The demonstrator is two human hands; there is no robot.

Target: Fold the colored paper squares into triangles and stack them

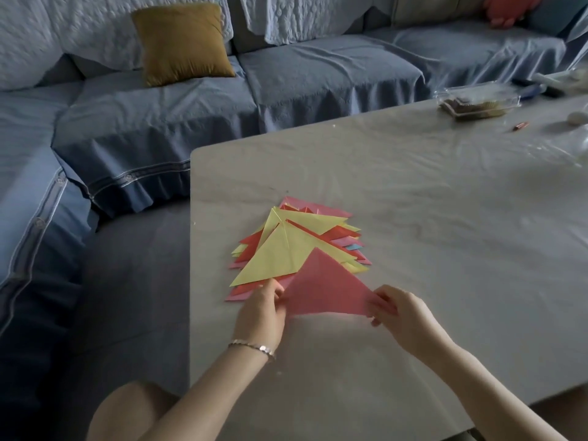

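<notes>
A pink triangle (321, 286) was held just above the table (445, 218), its tip overlapping the near edge of the stack (296, 240) of folded triangles. The left hand (262, 311) pinched its left corner; the right hand (402, 316) pinched its right corner.

Pink triangle (321, 288) matt paper; stack (296, 237) matt coloured paper; desk (445, 218) under wrinkled glossy plastic film; sofa (159, 128) textured blue cloth; cushion (183, 43) smooth sheeny fabric; bracelet (253, 347) shiny metal.
</notes>
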